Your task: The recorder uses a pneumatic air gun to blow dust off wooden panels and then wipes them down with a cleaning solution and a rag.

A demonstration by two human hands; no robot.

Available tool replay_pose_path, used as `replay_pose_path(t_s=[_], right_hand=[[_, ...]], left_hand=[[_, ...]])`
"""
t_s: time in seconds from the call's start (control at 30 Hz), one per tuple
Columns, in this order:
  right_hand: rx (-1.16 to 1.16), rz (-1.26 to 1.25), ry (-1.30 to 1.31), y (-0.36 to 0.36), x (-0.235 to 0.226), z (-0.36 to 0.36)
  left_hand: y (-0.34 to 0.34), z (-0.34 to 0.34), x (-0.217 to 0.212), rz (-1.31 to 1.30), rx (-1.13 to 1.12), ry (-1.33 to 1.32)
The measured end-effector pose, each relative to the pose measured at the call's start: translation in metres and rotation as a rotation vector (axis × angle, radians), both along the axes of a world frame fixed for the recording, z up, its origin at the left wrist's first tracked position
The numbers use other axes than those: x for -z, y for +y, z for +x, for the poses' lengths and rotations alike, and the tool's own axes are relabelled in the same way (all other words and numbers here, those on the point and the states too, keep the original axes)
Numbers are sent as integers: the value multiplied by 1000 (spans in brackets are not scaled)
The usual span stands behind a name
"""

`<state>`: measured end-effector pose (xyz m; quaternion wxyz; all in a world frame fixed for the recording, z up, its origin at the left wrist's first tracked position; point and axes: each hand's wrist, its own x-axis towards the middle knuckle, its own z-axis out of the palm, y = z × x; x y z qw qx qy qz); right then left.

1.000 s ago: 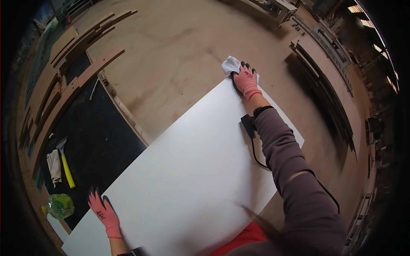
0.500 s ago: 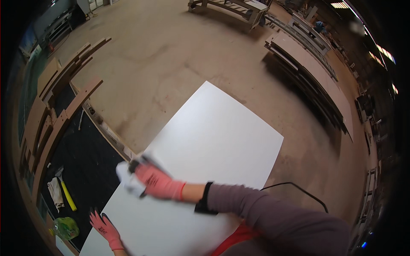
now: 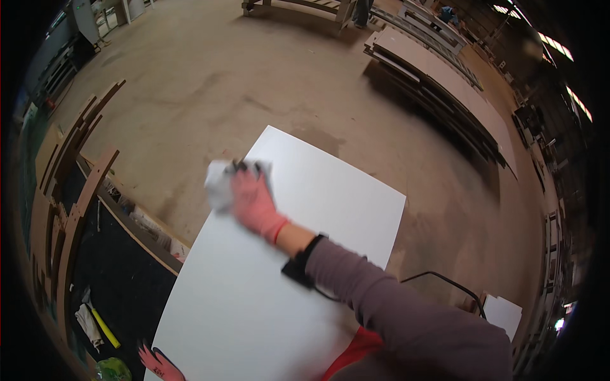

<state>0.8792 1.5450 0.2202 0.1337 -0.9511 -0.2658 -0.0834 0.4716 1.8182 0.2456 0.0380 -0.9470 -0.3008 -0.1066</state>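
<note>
A large white panel [image 3: 305,197] lies flat in front of me. My right hand [image 3: 253,198], in a pink glove with dark fingertips, presses a pale grey-white cloth [image 3: 219,185] onto the panel's far left edge. Part of the cloth hangs past that edge, and both are blurred by motion. Down at the lower left, my left hand [image 3: 160,365], gloved the same way, rests at the panel's left edge with its fingers stretched out and nothing in them.
Left of the panel is a black-covered surface [image 3: 121,254] bearing a yellow-handled tool [image 3: 105,327], a whitish rag [image 3: 88,325] and a green plastic item [image 3: 113,369]. Brown wooden strips [image 3: 95,181] lie along its far left. Stacked boards [image 3: 445,95] stand at the far right; a person [image 3: 363,13] is beyond.
My right hand has swept the cloth forward along the panel's left edge, away from me. My left hand stays at the edge, now lower in view as the whole view has shifted.
</note>
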Motion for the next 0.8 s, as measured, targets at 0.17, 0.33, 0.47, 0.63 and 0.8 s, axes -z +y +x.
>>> replay_pose_path(t_s=[0.17, 0.33, 0.47, 0.63, 0.8], right_hand=[[366, -80, 134, -61, -14, 87], [487, -132, 119, -157, 3, 54], [655, -134, 68, -273, 0, -30], [1105, 524, 347, -422, 19, -106], [941, 1004, 341, -400, -26, -163]], left_hand=[[7, 0, 12, 33, 49, 18], [18, -11, 23, 11, 14, 4], [18, -17, 17, 69, 11, 52], [8, -3, 12, 19, 70, -28], [5, -2, 11, 128, 133, -27]])
